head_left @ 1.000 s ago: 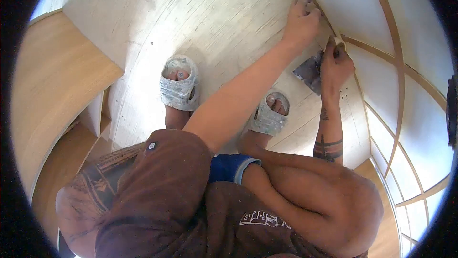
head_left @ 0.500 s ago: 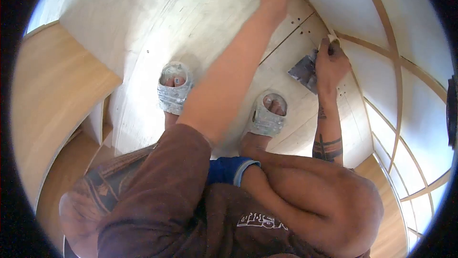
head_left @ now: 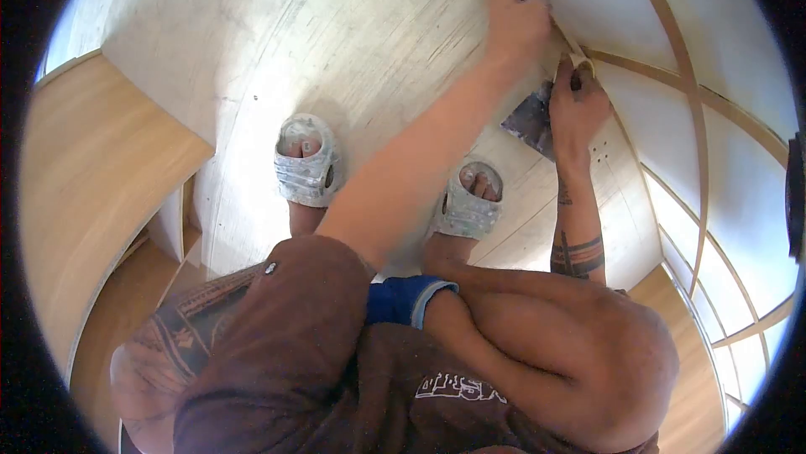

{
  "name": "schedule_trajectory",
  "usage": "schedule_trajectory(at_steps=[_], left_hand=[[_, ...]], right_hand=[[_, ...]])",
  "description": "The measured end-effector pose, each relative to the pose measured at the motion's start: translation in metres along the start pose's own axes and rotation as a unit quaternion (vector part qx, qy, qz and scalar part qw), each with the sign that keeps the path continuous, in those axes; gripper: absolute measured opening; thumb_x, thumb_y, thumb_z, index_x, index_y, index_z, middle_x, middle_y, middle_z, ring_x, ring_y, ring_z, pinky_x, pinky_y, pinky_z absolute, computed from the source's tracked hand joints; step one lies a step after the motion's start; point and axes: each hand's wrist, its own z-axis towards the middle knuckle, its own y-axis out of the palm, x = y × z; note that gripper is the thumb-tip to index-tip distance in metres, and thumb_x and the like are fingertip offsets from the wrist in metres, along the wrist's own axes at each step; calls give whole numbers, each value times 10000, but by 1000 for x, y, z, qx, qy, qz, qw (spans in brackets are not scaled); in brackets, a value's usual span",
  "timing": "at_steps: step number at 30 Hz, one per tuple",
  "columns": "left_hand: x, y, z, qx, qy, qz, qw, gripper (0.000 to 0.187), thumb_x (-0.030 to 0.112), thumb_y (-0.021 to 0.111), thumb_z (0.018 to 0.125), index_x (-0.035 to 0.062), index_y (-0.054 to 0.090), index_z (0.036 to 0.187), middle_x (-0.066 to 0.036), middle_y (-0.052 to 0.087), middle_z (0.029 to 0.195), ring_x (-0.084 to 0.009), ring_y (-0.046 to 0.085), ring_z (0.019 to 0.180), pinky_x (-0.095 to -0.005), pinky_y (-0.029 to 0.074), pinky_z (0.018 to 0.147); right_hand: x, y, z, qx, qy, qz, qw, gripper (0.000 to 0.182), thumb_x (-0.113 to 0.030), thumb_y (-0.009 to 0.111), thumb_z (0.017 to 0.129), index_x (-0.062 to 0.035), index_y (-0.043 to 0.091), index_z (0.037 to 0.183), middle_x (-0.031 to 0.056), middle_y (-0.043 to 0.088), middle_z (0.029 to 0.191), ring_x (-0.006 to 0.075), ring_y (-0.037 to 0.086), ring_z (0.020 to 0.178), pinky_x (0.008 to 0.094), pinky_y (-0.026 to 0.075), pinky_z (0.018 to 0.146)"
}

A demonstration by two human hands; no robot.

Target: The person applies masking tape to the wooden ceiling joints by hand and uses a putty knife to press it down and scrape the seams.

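Observation:
My left hand (head_left: 519,21) is curled and slightly blurred at the foot of the white panelled wall. Dark material shows at its fingertips, but what it holds, if anything, I cannot make out. Just nearer to me, my right hand (head_left: 579,110) is closed on what looks like a putty knife (head_left: 529,124). Its wide dark blade, smeared with pale residue, sticks out to the left, low over the pale wooden floor (head_left: 378,59). A cream rounded piece (head_left: 581,63) shows by the right fingertips, close to the wall's bottom edge.
The white wall (head_left: 638,110) with tan strips (head_left: 699,168) curves along the right. My feet, in stained slippers (head_left: 308,160), are planted on the floor between my bent knees. A wooden panel (head_left: 126,152) and an open recess (head_left: 126,303) lie to the left.
My left hand has moved right and toward me along the wall's foot, closer to my right hand. The right hand and the blade have shifted only slightly.

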Motion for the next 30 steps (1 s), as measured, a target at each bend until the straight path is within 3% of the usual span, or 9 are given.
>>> schedule_trajectory(at_steps=[2,3,5,9,11,13,20,24,30], left_hand=[[-6,14,-17,-38,-25,-155,987,347,105,602,833,-87,602,1123,-253,580,1194,-334,583,1062,-446,492,924],[-2,14,-22,-39,-26,-154,987,347,105,602,833,-87,602,1123,-253,580,1194,-334,583,1062,-446,492,924],[8,16,-29,-80,-137,-162,974,389,96,591,828,-83,597,1174,-254,578,1210,-330,582,1088,-432,486,934],[-10,24,-34,-64,-143,-138,978,398,98,579,833,-87,591,1185,-240,589,1200,-311,592,1071,-421,490,916],[-17,24,-38,-75,-82,-33,993,389,108,573,839,-87,594,1175,-233,593,1201,-302,596,1079,-412,493,918],[-3,24,-42,-73,-106,-62,990,401,109,573,842,-83,592,1193,-232,596,1201,-305,598,1086,-407,490,932],[16,27,-49,-56,-130,-17,990,457,88,553,847,-84,553,1270,-258,514,1316,-363,542,1200,-421,449,1017],[14,29,-48,-66,-139,-73,985,460,90,543,851,-84,554,1276,-266,460,1369,-384,506,1239,-428,433,1039],[7,26,-54,-86,-136,-144,976,458,114,570,860,-78,564,1276,-212,615,1160,-331,605,1080,-405,481,958]], right_hand=[[1,0,0,-8,7,19,1000,447,-439,613,974,-43,715,795,217,722,773,442,701,702,516,558,693],[3,0,1,-25,11,1,1000,446,-445,615,974,-44,715,807,217,725,779,442,705,711,516,561,700],[5,2,1,-41,17,-18,999,445,-450,617,974,-45,715,819,217,729,784,441,710,720,517,564,706],[7,5,0,-32,27,9,999,445,-460,630,969,-47,702,819,219,724,777,441,715,734,514,569,699],[5,5,-1,-17,21,19,999,447,-462,633,968,-50,698,809,220,723,773,443,714,732,515,568,694],[3,4,0,-27,21,10,999,247,-238,731,861,2,693,814,215,706,755,343,684,664,434,517,646],[11,7,-1,-38,30,48,998,208,-216,724,849,-11,737,884,205,739,815,335,717,725,421,535,683],[10,6,0,-60,48,30,997,214,-222,713,860,-14,744,904,196,750,841,337,721,743,420,538,701],[10,4,-1,-58,36,33,997,220,-239,716,867,-25,741,913,195,746,830,371,719,757,442,542,708]])
